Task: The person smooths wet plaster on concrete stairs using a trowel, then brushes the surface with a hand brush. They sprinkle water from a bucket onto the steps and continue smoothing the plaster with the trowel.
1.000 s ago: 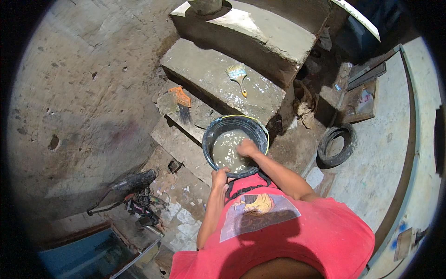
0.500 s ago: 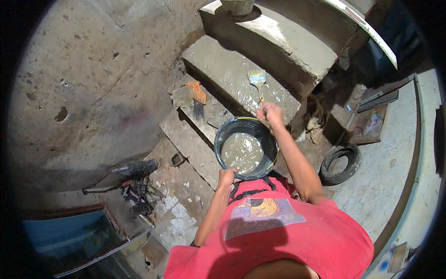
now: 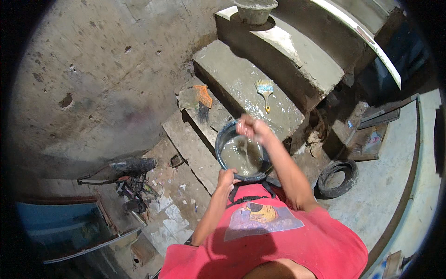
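A black bucket (image 3: 221,139) with grey, watery slurry (image 3: 239,160) in it stands before me against my waist. My left hand (image 3: 227,178) is closed on its near left rim. Over the far part of the bucket is my right hand (image 3: 253,129), its fingers curled and slightly blurred; whatever they may hold is hidden. Below it, the slurry surface is streaked and stirred. A wide paintbrush (image 3: 265,93) with a yellowish handle lies on the wet concrete step (image 3: 237,69) beyond the bucket, apart from both hands.
An orange-handled brush (image 3: 203,96) with dark bristles lies on the lower step at left. Another bucket (image 3: 254,13) stands on a higher step. A tyre (image 3: 337,178) lies at right, a pile of scraps (image 3: 134,190) at left, beside the rough wall (image 3: 107,88).
My right hand has moved left, from beside the bucket's far right rim to above the slurry, which now looks disturbed. My left hand stays on the rim. The view has shifted slightly.
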Demonstrator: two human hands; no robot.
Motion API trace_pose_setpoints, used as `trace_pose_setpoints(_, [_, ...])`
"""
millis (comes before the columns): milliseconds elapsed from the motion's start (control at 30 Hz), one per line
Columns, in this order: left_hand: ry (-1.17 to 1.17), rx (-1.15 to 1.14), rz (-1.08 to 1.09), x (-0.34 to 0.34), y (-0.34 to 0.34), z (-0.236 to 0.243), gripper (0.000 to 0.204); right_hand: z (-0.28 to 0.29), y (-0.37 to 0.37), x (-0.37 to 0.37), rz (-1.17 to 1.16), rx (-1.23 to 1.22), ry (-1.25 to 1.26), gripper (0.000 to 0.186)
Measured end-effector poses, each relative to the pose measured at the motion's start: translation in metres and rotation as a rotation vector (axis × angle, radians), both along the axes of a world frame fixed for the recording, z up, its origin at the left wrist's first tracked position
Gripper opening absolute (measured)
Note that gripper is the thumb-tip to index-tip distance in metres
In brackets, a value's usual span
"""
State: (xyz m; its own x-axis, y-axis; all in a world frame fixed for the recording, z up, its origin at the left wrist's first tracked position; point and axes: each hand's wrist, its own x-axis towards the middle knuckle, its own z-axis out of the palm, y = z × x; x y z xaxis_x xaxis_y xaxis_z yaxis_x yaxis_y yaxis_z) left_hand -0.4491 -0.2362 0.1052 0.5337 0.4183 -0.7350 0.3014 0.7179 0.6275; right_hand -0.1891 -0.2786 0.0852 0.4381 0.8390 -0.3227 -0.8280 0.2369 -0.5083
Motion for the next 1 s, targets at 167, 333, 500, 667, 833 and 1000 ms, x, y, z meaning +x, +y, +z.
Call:
trace_pose_setpoints(167, [-0.047,-0.013,-0.027,0.010,0.011,-0.003,0.028,0.060,0.017,0.069,-0.437,-0.144,-0.135,0.027])
trace_pose_setpoints(333, [-0.043,0.006,-0.026,0.023,0.027,-0.016,0.031,-0.079,0.011,0.007,-0.193,-0.700,-0.040,0.012])
trace_pose_setpoints(500, [-0.065,0.044,-0.007,0.032,0.038,-0.013,0.028,-0.130,0.003,-0.043,-0.237,-0.825,-0.058,0.020])
trace_pose_setpoints(667, [-0.047,0.016,0.050,0.032,0.039,-0.006,0.025,-0.006,0.049,0.017,-0.146,-0.348,0.115,0.022])
trace_pose_setpoints(833, [-0.075,0.037,0.034,0.026,0.037,-0.005,0.031,0.109,0.091,0.095,-0.356,-0.293,-0.213,0.012])
trace_pose_setpoints(1000, [-0.075,0.016,0.075,0.019,0.034,-0.006,0.035,0.009,0.060,0.038,-0.104,-0.711,-0.322,0.013])
